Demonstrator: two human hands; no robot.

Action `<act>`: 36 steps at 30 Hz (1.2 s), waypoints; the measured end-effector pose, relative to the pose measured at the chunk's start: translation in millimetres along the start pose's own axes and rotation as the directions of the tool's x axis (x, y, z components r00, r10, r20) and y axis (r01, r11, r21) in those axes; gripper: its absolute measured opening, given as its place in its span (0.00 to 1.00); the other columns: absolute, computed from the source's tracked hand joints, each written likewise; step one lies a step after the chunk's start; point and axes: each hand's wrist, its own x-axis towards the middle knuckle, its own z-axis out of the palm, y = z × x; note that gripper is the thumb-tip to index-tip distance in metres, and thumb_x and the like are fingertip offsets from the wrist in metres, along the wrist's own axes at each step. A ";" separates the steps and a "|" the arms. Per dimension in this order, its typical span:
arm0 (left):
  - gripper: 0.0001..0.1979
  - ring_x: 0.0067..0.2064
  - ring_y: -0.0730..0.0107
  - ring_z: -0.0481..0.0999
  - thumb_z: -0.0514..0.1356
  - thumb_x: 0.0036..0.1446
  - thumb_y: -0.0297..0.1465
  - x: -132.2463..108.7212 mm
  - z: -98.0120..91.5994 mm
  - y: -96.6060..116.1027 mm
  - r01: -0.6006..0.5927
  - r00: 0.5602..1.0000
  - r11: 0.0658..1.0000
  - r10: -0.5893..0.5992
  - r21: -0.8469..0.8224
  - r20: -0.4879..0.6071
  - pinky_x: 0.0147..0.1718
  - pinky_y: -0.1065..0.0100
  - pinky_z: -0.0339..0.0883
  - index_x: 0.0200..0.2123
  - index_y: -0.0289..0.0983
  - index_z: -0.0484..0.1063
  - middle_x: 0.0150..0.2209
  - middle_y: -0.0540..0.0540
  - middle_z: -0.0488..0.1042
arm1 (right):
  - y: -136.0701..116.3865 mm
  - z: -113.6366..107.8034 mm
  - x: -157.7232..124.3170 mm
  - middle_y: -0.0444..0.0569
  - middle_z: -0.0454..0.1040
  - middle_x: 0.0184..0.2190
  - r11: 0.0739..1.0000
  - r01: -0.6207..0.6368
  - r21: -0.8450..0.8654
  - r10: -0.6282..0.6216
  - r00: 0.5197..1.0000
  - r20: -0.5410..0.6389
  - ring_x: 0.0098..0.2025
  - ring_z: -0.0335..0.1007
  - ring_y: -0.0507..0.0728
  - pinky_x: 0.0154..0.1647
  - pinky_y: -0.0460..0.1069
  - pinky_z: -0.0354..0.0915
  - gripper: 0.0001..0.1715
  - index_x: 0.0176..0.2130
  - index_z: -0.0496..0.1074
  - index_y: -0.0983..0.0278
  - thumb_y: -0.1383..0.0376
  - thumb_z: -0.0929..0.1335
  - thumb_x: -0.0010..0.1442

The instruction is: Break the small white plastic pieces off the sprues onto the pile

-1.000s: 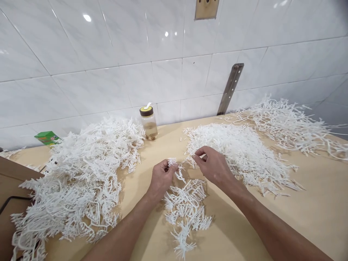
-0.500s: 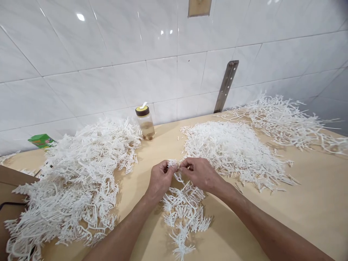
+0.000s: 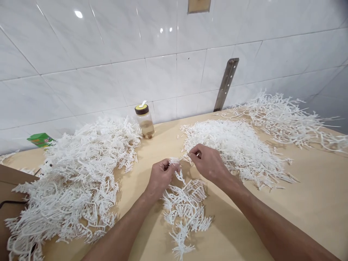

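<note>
My left hand (image 3: 161,176) is closed around a white plastic sprue (image 3: 178,174) that hangs down toward a small heap of white sprues (image 3: 185,210) on the tan table (image 3: 312,203). My right hand (image 3: 208,163) is pinched shut on a thin white piece at the sprue's top end, a short gap from the left hand. Right behind my right hand lies a flat pile of thin white sticks (image 3: 233,145).
A big mound of white sprues (image 3: 78,174) fills the left side. More stripped white runners (image 3: 285,116) lie at the back right. A jar with a brown lid (image 3: 145,121) stands by the tiled wall, a green box (image 3: 40,139) far left, a metal bracket (image 3: 225,85) on the wall.
My right hand met the left at the sprue half a second ago, then pulled back up and to the right with a small piece pinched. The left hand stayed put.
</note>
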 end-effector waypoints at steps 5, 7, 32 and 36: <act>0.20 0.18 0.80 0.59 0.66 0.48 0.47 4.5 -2.0 2.8 0.113 0.992 0.985 -0.106 -0.128 0.061 0.18 0.74 0.51 0.29 0.34 0.76 0.21 0.52 0.68 | 3.6 -10.3 1.4 0.50 0.77 0.36 0.997 0.073 0.006 -0.072 0.990 -0.122 0.30 0.70 0.54 0.37 0.50 0.64 0.07 0.36 0.73 0.65 0.69 0.65 0.58; 0.21 0.19 0.79 0.59 0.67 0.47 0.48 4.4 -1.8 2.5 0.142 0.990 0.977 -0.136 -0.158 0.048 0.18 0.74 0.51 0.30 0.34 0.76 0.19 0.53 0.66 | 0.0 -9.4 -2.0 0.49 0.77 0.34 0.996 0.034 0.080 -0.034 0.999 0.000 0.27 0.70 0.53 0.32 0.49 0.65 0.08 0.36 0.74 0.64 0.66 0.65 0.60; 0.20 0.19 0.79 0.62 0.69 0.46 0.46 10.6 -8.9 -4.0 0.098 0.990 0.969 -0.117 -0.225 -0.074 0.20 0.74 0.56 0.24 0.34 0.70 0.16 0.52 0.66 | -16.9 13.6 -17.9 0.44 0.74 0.25 0.932 -0.104 0.346 -0.013 0.948 0.319 0.19 0.63 0.49 0.20 0.45 0.60 0.10 0.28 0.71 0.63 0.61 0.66 0.56; 0.21 0.18 0.80 0.58 0.70 0.45 0.46 12.9 -11.8 -2.9 0.135 0.988 0.955 -0.152 -0.266 -0.042 0.19 0.75 0.52 0.27 0.34 0.72 0.15 0.54 0.63 | -16.1 16.3 -19.4 0.43 0.74 0.24 0.930 -0.102 0.352 -0.029 0.937 0.348 0.20 0.64 0.50 0.21 0.45 0.59 0.10 0.29 0.71 0.63 0.60 0.65 0.57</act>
